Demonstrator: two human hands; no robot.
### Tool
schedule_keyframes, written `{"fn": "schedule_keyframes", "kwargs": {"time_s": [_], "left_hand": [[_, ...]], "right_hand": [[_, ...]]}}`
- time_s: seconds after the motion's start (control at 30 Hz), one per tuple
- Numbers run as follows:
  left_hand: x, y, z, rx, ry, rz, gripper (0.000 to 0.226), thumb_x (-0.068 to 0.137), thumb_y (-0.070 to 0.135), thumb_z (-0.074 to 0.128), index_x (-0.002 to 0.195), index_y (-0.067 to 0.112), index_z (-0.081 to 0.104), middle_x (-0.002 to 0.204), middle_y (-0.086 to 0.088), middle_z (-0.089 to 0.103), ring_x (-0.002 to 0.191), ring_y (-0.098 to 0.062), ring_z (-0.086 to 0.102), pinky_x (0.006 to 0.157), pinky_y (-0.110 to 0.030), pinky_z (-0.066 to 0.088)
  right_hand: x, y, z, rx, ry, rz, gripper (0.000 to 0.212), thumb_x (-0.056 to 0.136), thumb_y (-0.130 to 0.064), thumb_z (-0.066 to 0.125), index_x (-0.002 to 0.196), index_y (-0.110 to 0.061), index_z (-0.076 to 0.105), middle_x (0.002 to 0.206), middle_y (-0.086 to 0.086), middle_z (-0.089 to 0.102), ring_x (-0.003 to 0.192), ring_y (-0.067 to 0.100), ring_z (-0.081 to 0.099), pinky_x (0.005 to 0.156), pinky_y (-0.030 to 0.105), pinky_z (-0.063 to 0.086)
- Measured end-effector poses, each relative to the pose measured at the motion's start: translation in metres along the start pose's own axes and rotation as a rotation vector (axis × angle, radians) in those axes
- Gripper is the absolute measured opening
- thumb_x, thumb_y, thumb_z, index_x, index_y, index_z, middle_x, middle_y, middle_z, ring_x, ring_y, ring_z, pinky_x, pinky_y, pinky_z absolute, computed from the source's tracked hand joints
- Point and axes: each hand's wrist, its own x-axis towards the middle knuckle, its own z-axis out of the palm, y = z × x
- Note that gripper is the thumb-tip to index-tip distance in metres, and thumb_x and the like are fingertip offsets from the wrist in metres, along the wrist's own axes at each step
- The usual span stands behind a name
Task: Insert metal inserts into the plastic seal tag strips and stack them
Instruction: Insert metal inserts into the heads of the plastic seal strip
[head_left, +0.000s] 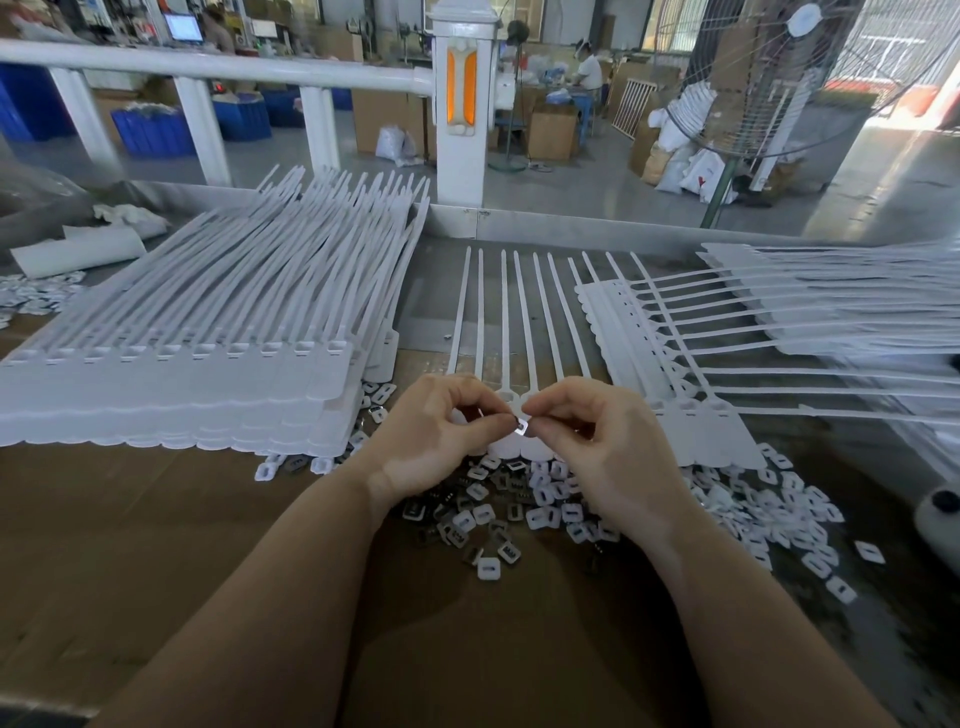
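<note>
Pinching a metal insert (521, 427), both hands over cardboard-covered table (156, 519).

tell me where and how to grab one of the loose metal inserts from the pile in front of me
Judging by the pile of metal inserts, each is a small flat square lying flat, so pinch it by two opposite edges with thumb and forefinger, coming from above. The right hand holds one insert that way, at its edge. Choose one at the pile's near fringe, where pieces lie singly, not overlapped by white caps.
</note>
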Motion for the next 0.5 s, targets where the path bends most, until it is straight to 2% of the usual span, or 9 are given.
{"fn": "schedule_keyframes", "kwargs": {"time_s": [0.07, 0.17, 0.23, 0.37, 0.5], "left_hand": [[0.0000, -0.0005, 0.0001, -0.014, 0.003, -0.028, 0.007, 0.084, 0.022, 0.065, 0.085, 0.017, 0.071, 0.080, -0.004, 0.068, 0.059, -0.002, 0.056, 0.068, -0.023, 0.051], [-0.0002, 0.0002, 0.0007, -0.035, 0.009, -0.026, 0.008, 0.085, 0.021, 0.064, 0.087, 0.015, 0.070, 0.080, 0.000, 0.067, 0.065, -0.007, 0.058, 0.063, -0.015, 0.049], [-0.0003, 0.0010, 0.0011, -0.058, 0.007, -0.024, 0.007, 0.086, 0.019, 0.064, 0.086, 0.015, 0.070, 0.081, 0.002, 0.067, 0.069, -0.011, 0.059, 0.063, -0.015, 0.050], [-0.0002, 0.0003, 0.0010, -0.069, -0.006, 0.012, 0.006, 0.085, 0.019, 0.065, 0.083, 0.021, 0.070, 0.079, 0.012, 0.065, 0.066, 0.004, 0.056, 0.069, -0.018, 0.052], [0.0003, -0.0012, 0.0000, -0.124, -0.023, 0.031, 0.009, 0.084, 0.020, 0.065, 0.087, 0.019, 0.073, 0.082, 0.009, 0.070, 0.079, 0.000, 0.061, 0.070, -0.017, 0.051]], "right_hand": [[0.0004, -0.0001, -0.0003, 0.004, 0.006, 0.002, 0.014, 0.084, -0.008, 0.066, 0.087, -0.021, 0.069, 0.080, -0.009, 0.069, 0.078, -0.001, 0.063, 0.074, 0.011, 0.048], [-0.0006, -0.0007, -0.0001, -0.005, 0.006, -0.021, 0.010, 0.082, -0.012, 0.068, 0.086, -0.022, 0.069, 0.077, -0.012, 0.067, 0.076, -0.001, 0.062, 0.071, 0.011, 0.047], [-0.0012, -0.0010, 0.0002, -0.019, 0.016, -0.041, 0.011, 0.080, -0.015, 0.071, 0.082, -0.025, 0.068, 0.074, -0.014, 0.065, 0.075, -0.002, 0.060, 0.069, 0.009, 0.046], [-0.0013, 0.0015, 0.0014, -0.094, 0.033, -0.095, 0.012, 0.080, -0.011, 0.070, 0.080, -0.023, 0.066, 0.073, -0.015, 0.062, 0.075, 0.000, 0.058, 0.068, 0.010, 0.044], [-0.0022, 0.0027, 0.0010, -0.259, 0.057, -0.206, 0.004, 0.083, -0.011, 0.068, 0.082, -0.015, 0.066, 0.074, -0.012, 0.060, 0.072, 0.004, 0.055, 0.066, 0.015, 0.043]]}}
